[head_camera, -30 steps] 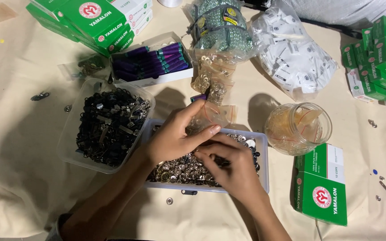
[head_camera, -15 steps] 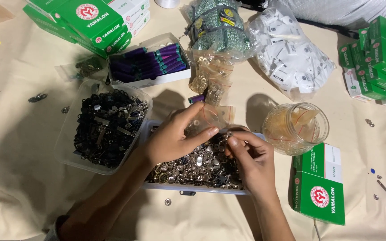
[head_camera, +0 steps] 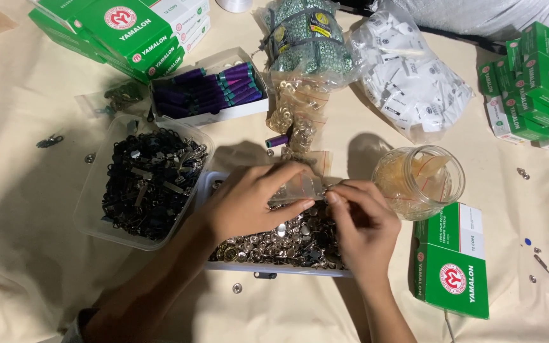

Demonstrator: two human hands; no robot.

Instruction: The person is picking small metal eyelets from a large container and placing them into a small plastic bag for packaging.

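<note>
Head view. Both hands work over a shallow white tray point(head_camera: 274, 270) of small silvery snap buttons point(head_camera: 281, 238) near the front edge of the table point(head_camera: 20, 209), about midway along it. The left hand point(head_camera: 246, 203) holds a small clear plastic bag point(head_camera: 300, 187) between thumb and fingers, its grip pressed together on the bag's left part. The right hand point(head_camera: 363, 219) meets the bag's right end, thumb and forefinger pinched at what looks like its mouth; whether a button sits between those fingertips is too small to tell. The bag hangs directly above the tray's far half, stretched between the two grips, so each grip holds one end with the bag's middle free.

What could go wrong: the bag is thin and slick, and if either pinch slackens it could tip and spill buttons. Anything falling straight down would land in the tray, but a sideways slip could send pieces over the tray's low rim onto the cloth, where loose buttons point(head_camera: 237, 288) already lie by the front edge. The glass jar point(head_camera: 419, 181) stands just beside the right hand, toward the right edge; a wide movement of that wrist could knock it. The clear tub of dark metal pieces point(head_camera: 150, 181) sits just left of the tray, close to the left forearm.
</note>
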